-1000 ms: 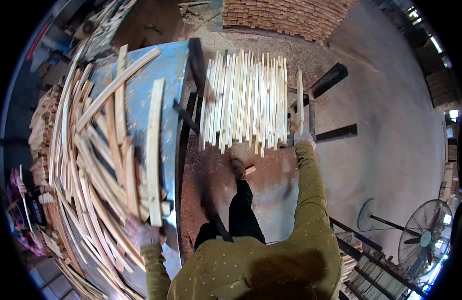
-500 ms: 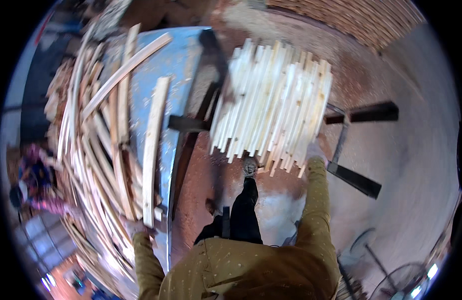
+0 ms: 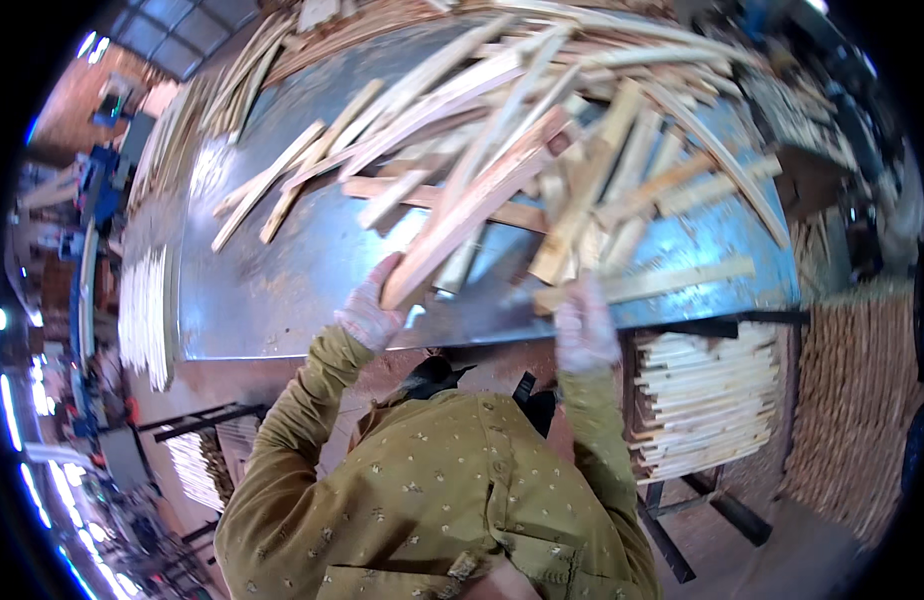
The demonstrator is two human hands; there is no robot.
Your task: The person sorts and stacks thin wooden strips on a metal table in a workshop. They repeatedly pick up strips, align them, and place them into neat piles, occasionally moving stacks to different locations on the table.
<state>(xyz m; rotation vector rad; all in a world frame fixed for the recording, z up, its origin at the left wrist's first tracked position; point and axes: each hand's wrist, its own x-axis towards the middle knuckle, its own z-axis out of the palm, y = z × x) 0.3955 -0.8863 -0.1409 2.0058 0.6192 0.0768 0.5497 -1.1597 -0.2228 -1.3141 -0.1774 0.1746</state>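
A heap of loose wooden strips [image 3: 482, 72] lies across a metal-topped table [image 3: 272, 325]. My left hand [image 3: 372, 308], in a pale glove, is closed round the near end of a thick wooden strip [image 3: 479, 205], which slants away to the far right over the heap. Close to the table's near edge is my right hand [image 3: 585, 325], also gloved and smeared by motion. Its fingertips are by the near end of another pale strip [image 3: 589, 248]; whether they grip it cannot be made out. One more strip [image 3: 672, 283] lies just right of that hand.
Right of me, a neat stack of pale strips [image 3: 707, 400] rests on a dark metal stand [image 3: 737, 520]. Beyond it is a large stack of brownish strips [image 3: 852, 400]. Stacked white strips [image 3: 147, 320] stand off the table's left end, and another rack [image 3: 197, 465] is at lower left.
My view has swung left from the stand of stacked strips to the table. My right hand has left that stack and come over the table edge. A thick strip is now in my left hand.
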